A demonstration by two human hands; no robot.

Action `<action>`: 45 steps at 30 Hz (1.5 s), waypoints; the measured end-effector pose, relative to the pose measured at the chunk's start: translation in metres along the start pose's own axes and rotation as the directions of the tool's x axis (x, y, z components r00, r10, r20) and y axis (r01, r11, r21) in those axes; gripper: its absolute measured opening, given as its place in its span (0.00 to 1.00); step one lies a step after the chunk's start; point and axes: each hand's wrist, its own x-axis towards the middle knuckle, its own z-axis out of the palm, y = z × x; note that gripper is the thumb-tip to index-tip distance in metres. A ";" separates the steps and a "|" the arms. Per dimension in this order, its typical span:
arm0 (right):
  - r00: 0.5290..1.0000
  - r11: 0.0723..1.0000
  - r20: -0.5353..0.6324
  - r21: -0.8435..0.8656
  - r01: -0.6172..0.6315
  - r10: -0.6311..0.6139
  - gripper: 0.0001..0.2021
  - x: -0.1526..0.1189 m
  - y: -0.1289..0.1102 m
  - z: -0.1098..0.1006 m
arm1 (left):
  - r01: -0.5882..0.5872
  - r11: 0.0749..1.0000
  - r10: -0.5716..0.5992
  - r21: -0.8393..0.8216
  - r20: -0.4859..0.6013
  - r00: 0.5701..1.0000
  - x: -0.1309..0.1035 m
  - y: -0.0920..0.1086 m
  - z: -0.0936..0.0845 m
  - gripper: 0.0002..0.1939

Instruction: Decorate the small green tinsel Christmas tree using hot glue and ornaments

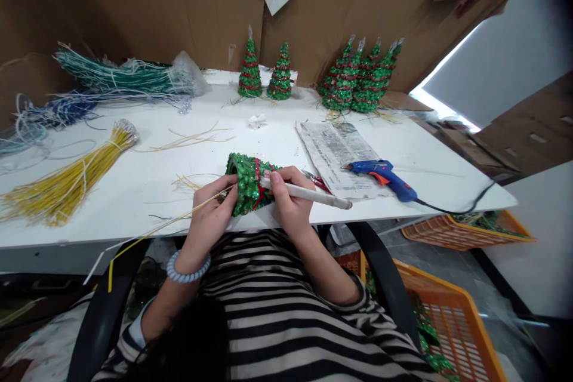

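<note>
A green tinsel-like tree (pixel 248 186) with red bands lies on its side at the table's front edge, its hollow base facing left. My left hand (pixel 212 212) grips the rim of that base, with a yellow and white wire (pixel 165 225) trailing from the fingers down to the left. In my right hand (pixel 292 200) is a white pen-like stick (pixel 317 195), held with its thin end against the tree's side near the red band. The fingers of both hands are closed.
A blue glue gun (pixel 387 178) rests on newspaper (pixel 338 152) at right. Finished trees (pixel 280 74) stand at the back. Yellow wires (pixel 76 179), green wires (pixel 116 74) and blue wires lie left. Orange crates (pixel 465 316) sit below right.
</note>
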 end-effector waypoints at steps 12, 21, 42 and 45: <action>1.000 1.000 0.004 0.020 0.014 -0.014 0.14 0.000 0.001 0.000 | -0.003 1.000 0.003 0.007 -0.002 1.000 0.001 0.001 0.000 0.13; 1.000 0.999 0.016 0.029 -0.019 0.019 0.15 -0.001 0.001 0.000 | -0.005 1.000 0.005 0.009 -0.005 1.000 0.001 0.001 0.000 0.13; 1.000 0.999 0.017 0.031 -0.025 0.024 0.15 -0.001 0.002 0.000 | -0.005 1.000 0.005 0.008 0.005 1.000 0.001 -0.002 0.000 0.13; 1.000 0.999 0.014 0.047 -0.024 0.023 0.15 -0.002 0.002 0.000 | -0.003 1.000 0.003 0.008 0.004 1.000 0.000 -0.002 0.000 0.14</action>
